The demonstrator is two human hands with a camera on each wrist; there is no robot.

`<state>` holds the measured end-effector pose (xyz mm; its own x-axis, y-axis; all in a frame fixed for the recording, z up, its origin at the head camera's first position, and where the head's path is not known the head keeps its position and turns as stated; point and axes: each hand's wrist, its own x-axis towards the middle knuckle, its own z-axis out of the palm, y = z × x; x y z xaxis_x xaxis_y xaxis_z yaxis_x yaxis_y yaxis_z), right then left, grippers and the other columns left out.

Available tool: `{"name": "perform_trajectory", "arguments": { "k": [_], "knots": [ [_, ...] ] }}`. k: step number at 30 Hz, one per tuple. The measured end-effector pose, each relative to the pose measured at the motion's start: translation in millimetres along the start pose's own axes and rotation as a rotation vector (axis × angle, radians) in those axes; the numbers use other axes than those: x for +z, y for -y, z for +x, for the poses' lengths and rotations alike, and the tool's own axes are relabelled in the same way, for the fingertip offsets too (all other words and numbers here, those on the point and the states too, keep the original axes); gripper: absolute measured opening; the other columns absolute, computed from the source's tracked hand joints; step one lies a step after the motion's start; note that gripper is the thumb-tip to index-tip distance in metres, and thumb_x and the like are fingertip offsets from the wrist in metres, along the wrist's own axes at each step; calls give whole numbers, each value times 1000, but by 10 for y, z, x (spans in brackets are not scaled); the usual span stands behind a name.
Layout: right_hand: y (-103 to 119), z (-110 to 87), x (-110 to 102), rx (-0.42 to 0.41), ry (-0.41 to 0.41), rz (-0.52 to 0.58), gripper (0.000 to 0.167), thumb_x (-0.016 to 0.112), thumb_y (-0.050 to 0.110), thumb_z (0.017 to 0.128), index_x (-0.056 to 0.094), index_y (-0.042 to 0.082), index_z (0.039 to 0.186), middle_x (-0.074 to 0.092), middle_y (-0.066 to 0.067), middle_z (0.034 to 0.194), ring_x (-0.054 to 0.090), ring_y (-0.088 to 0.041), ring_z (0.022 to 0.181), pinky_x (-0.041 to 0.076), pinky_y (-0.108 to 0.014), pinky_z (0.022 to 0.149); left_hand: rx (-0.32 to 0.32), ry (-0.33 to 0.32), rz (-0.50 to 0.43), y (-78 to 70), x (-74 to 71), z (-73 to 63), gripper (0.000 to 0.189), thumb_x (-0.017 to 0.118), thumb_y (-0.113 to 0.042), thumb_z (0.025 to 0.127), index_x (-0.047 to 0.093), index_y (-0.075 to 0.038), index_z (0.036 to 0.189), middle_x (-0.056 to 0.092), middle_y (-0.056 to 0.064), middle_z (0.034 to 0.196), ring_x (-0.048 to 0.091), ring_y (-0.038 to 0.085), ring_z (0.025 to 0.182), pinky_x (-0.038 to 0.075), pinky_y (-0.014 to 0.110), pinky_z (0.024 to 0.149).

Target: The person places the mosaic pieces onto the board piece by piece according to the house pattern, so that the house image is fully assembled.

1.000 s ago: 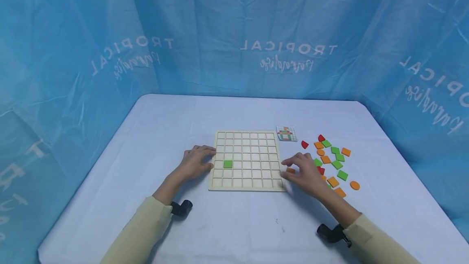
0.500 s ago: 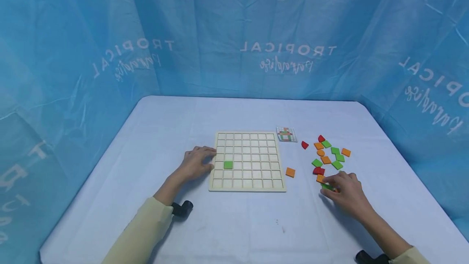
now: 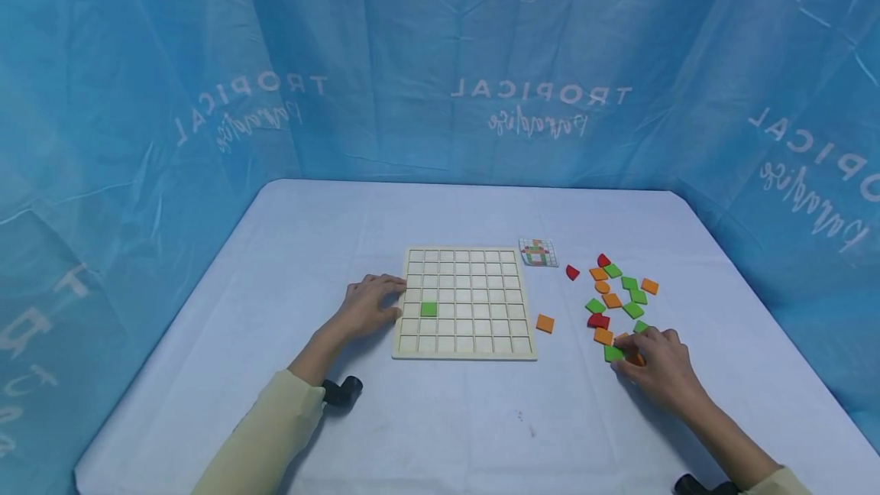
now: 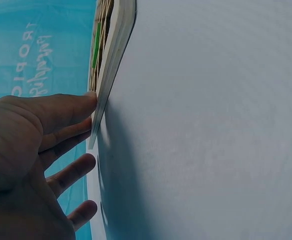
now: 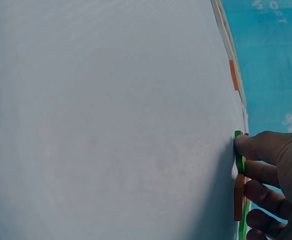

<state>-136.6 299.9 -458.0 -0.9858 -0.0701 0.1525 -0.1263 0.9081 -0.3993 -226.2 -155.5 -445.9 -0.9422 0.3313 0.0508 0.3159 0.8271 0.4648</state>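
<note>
A pale gridded board (image 3: 464,278) lies in mid-table, with one green square tile (image 3: 428,309) in a cell towards its lower left. My left hand (image 3: 367,307) rests against the board's left edge; in the left wrist view the thumb touches the rim and the fingers are loosely extended. On the right, my right hand (image 3: 656,365) is low over a scatter of tiles. Its thumb and forefinger pinch a green square tile (image 3: 613,354), seen edge-on in the right wrist view. Partly hidden under that hand are orange tiles (image 5: 239,197).
A small pattern card (image 3: 538,252) lies by the board's upper right corner. One orange square tile (image 3: 545,324) sits between board and pile. Red quarter-round tiles (image 3: 572,272), green tiles (image 3: 638,296) and a round orange tile (image 3: 602,287) lie about the pile. A blue curtain (image 3: 440,59) surrounds the table.
My right hand has left the board's right edge and moved right to the tile pile, shifting slightly further right in the last half second. The left hand stays put.
</note>
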Motion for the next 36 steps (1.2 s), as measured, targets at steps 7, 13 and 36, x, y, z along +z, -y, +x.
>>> {"name": "perform_trajectory", "arguments": {
  "k": [7,13,36],
  "knots": [
    [-32,6,19,-36,-16,-19,33,84,11,70,73,0,98,56,-9,89,42,-31,91,33,-47,73,1,-1,1,-11,-6,-9,43,70,-17,87,61,-6,127,54,6,134,43,29,125,29,53,98],
    [6,-4,12,-88,-33,-27,31,85,12,69,73,2,95,56,-6,86,42,-29,89,32,-46,73,-2,7,8,-20,-4,-11,43,69,-17,87,61,-6,128,54,6,135,43,28,125,29,52,98],
    [1445,487,561,-349,58,283,22,82,19,75,74,15,95,62,8,87,44,-14,87,36,-37,76,-17,21,23,-27,-25,0,44,70,-18,87,60,-7,129,53,6,136,43,28,126,29,53,99]
  ]
}}
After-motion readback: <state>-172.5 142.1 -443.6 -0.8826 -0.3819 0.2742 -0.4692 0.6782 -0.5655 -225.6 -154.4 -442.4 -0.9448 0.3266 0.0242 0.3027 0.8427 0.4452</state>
